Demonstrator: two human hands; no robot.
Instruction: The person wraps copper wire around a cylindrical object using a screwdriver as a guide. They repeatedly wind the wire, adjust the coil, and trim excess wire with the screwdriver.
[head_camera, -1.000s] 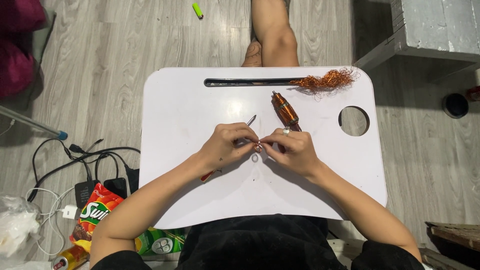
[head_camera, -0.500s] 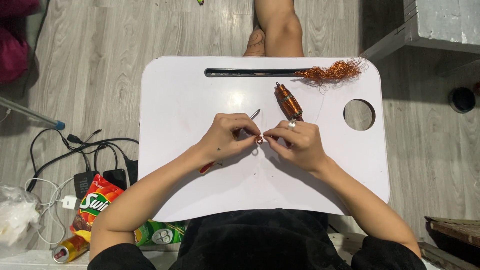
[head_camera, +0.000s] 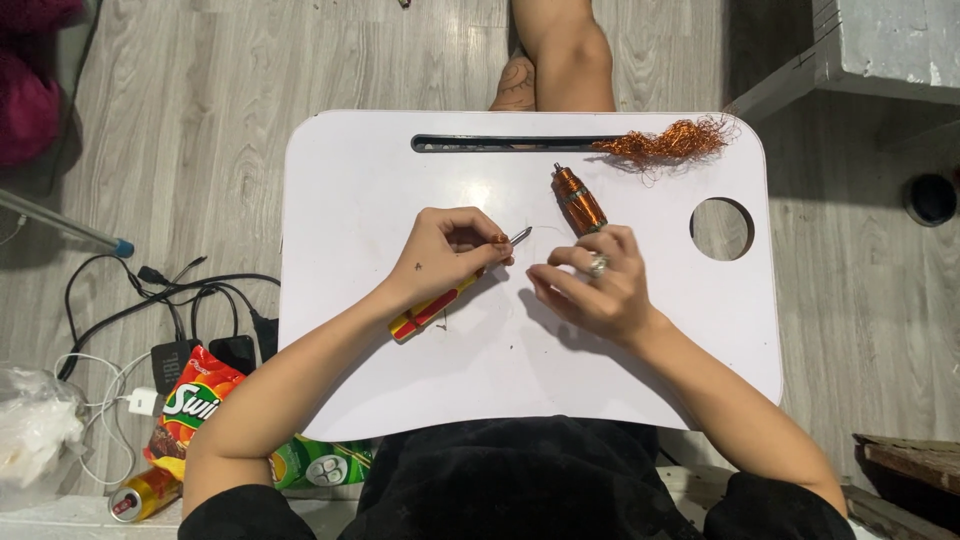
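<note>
My left hand (head_camera: 445, 250) grips a small screwdriver (head_camera: 440, 303) with a red and yellow handle, its metal tip pointing right over the white lap tray (head_camera: 370, 160). My right hand (head_camera: 598, 285) rests a little to the right, fingers curled and pinched, a ring on one finger; what it pinches is too small to tell. A thin wire loop lies between the two hands. Just beyond my right hand lies a copper-wound motor rotor (head_camera: 578, 197). A tangle of loose copper wire (head_camera: 665, 143) sits at the tray's far edge by a long slot.
The tray has a round cup hole (head_camera: 721, 228) at the right. On the wooden floor to the left lie black cables and chargers (head_camera: 180, 310), a red snack bag (head_camera: 190, 405), a drink can (head_camera: 140, 495) and a plastic bag (head_camera: 35, 430). A leg (head_camera: 560, 50) extends beyond the tray.
My hands were pressed together at the tray's middle; now they have drawn apart, the left with the screwdriver, the right shifted rightward. The view has also moved slightly.
</note>
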